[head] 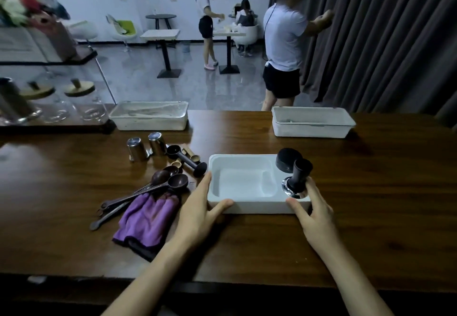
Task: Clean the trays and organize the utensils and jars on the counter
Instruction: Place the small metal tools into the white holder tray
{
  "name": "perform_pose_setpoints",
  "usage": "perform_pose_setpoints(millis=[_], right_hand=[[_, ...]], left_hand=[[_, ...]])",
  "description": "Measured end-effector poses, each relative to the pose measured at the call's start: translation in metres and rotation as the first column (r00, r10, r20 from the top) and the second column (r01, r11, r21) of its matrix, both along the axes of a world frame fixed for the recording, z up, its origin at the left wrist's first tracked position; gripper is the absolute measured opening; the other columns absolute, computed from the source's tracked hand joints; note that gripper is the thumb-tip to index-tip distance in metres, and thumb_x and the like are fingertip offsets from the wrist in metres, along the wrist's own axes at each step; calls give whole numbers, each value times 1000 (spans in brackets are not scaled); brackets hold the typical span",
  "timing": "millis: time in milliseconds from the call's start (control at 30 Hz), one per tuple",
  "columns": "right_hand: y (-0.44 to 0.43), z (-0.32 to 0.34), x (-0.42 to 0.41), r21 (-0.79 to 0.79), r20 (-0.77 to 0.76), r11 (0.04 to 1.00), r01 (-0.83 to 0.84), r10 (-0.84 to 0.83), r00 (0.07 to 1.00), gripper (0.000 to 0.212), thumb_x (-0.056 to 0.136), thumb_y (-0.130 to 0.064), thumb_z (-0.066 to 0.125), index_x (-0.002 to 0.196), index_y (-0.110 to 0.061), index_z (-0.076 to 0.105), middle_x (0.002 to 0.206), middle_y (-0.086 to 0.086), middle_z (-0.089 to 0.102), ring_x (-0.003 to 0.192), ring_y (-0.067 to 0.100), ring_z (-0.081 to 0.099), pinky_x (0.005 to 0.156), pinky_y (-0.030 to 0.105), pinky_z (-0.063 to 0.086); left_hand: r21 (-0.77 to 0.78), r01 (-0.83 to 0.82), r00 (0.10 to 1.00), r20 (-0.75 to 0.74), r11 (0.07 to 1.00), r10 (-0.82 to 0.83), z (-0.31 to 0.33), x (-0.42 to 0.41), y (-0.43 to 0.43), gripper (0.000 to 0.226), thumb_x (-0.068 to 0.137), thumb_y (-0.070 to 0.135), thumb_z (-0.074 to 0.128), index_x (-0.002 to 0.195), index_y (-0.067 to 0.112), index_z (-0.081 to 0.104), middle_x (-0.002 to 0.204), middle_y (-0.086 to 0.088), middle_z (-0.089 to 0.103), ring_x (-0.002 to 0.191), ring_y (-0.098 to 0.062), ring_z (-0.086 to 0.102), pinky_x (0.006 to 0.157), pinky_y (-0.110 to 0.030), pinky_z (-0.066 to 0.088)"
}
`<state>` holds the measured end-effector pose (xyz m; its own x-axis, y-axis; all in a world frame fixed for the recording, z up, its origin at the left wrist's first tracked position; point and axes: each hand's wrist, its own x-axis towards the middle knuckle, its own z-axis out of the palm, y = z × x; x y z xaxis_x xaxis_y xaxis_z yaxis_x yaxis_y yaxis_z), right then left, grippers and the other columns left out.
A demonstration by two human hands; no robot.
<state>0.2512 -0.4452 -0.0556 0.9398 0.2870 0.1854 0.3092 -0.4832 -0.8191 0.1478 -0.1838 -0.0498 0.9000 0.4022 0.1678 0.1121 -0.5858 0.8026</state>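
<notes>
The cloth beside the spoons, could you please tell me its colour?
The cloth is purple with a dark underside edge, clearest in the head view.

A shallow white moulded plastic tray [243, 183] lies flat near the worktop's [371, 192] front edge; a black-handled steel tamper [298, 178] stands upright on its right rim.
</notes>
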Motion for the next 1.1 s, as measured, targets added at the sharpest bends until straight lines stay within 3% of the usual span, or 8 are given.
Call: perform_pose_setpoints(millis=[67, 200, 333, 667, 767, 900, 1000, 1100], right_hand=[[1, -2, -8, -4, 70, 999, 45, -44, 997, 66, 91, -38, 66, 152, -27, 41, 154, -4, 45, 142, 14, 41, 115, 42, 39], [6, 0, -33, 39, 359, 980, 194, -195, 913, 48, 90, -29, 69, 132, -8, 60, 134, 6, 59, 128, 21, 52, 105, 41, 45], [27, 10, -43, 15, 451, 995, 102, -98, 887, 34, 90, -26, 67, 120, -10, 67, 121, 1, 64, 120, 15, 54, 103, 31, 43], [173, 50, -29, -119, 257, 958, -261, 284, 924, 36, 94, -32, 68, 129, -23, 66, 125, -8, 67, 116, 9, 58, 95, 22, 46], [221, 54, -27, -165, 204, 922, -350, 379, 903, 38, 96, -35, 63, 133, -31, 61, 123, -14, 65, 111, 9, 60, 91, 27, 50], [286, 62, -16, -186, 97, 904, -384, 406, 909, 47, 96, -39, 62, 142, -31, 55, 137, -6, 61, 123, 16, 57, 101, 37, 48], [330, 66, -3, -234, 50, 911, -340, 361, 931, 48, 96, -43, 62, 143, -37, 53, 131, -1, 66, 120, 24, 59, 97, 40, 49], [362, 64, 12, -257, 18, 925, -282, 296, 955, 48, 95, -40, 62, 143, -39, 52, 128, 4, 67, 119, 31, 59, 97, 40, 47]], left_hand=[[-25, 9, 1000, -15, 1000, -9, -3, -2, 3, 81, 87, 50, 74, 155, 42, 32, 146, 33, 39, 132, 10, 37, 100, -1, 27], [42, 28, 998, -55, 999, -25, -14, -5, 12, 79, 81, 75, 63, 147, 37, 43, 154, 18, 46, 138, -1, 44, 109, -21, 37], [122, 96, 994, -57, 988, -89, -12, -4, 25, 83, 79, 79, 57, 147, 33, 46, 154, 22, 42, 135, 7, 41, 112, -22, 37], [350, 213, 976, -124, 912, -180, -23, -26, 77, 85, 92, 74, 48, 158, 23, 34, 160, 4, 41, 148, -7, 32, 121, -32, 32], [262, 234, 971, -110, 936, -212, -26, -39, 84, 82, 92, 74, 43, 157, 25, 38, 162, 8, 38, 151, 0, 23, 123, -30, 27], [56, 175, 984, -21, 983, -174, -29, -67, 101, 63, 95, 66, 51, 152, 43, 40, 156, 21, 44, 144, 9, 33, 119, -31, 36], [100, 76, 997, 15, 992, -77, -33, -82, 123, 53, 94, 66, 49, 145, 53, 40, 151, 24, 48, 140, 11, 37, 117, -29, 38], [97, -17, 999, 44, 995, 12, -33, -82, 141, 57, 95, 62, 50, 149, 43, 46, 146, 21, 54, 137, 10, 43, 114, -26, 40]])
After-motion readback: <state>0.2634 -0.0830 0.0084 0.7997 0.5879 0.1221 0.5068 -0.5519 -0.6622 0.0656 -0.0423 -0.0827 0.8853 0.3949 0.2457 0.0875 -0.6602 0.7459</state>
